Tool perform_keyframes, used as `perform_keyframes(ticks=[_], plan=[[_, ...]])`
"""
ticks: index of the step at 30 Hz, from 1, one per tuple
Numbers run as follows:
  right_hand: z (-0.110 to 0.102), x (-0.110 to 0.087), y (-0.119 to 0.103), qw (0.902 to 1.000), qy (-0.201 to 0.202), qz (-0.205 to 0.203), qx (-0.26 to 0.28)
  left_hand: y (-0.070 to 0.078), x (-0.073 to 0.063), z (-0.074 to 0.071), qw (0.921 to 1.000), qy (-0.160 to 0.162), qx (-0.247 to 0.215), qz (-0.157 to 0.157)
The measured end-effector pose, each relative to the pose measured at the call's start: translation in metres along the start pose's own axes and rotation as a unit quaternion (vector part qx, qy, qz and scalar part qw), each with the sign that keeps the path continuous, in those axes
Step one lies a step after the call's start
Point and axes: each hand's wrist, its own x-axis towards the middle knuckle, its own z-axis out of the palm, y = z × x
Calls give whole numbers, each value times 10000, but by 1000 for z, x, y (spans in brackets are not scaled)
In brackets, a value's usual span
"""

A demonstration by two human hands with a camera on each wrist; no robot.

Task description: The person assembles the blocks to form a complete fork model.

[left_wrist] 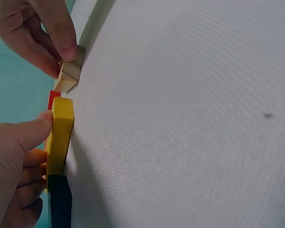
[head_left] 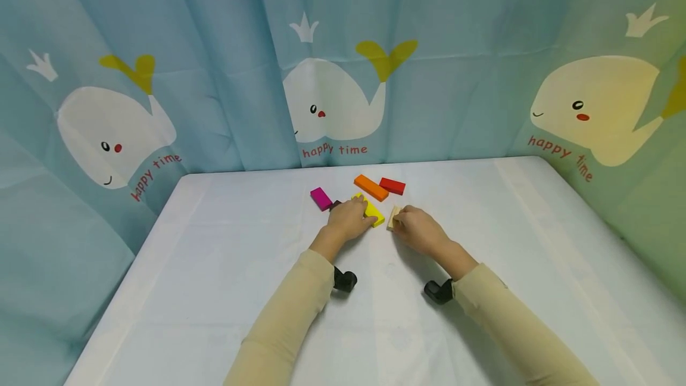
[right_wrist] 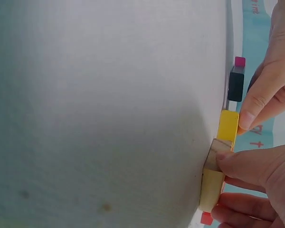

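Note:
My left hand [head_left: 347,219] holds a yellow block [head_left: 373,212] lying on the table, its thumb at the near end and its fingers along the far side. My right hand [head_left: 420,230] pinches a plain wooden block [head_left: 393,219] between thumb and fingers. In the right wrist view the wooden block [right_wrist: 212,190] sits close by the end of the yellow block [right_wrist: 228,124]; whether they touch I cannot tell. A dark block [left_wrist: 60,202] lies beyond the yellow one's other end, mostly hidden by my left hand in the head view.
Behind the hands lie an orange block [head_left: 371,187] and a red block [head_left: 393,186]. A magenta block [head_left: 321,199] is at the left. A white cloth covers the table [head_left: 225,267], with a blue whale-print curtain [head_left: 230,76] behind its far edge.

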Motion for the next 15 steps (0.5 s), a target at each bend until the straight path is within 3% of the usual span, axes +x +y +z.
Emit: perform_keyframes(ticks=[15], plan=[[0, -8, -3, 9999, 22, -73, 133, 1, -7, -1, 9999, -6, -83, 130]])
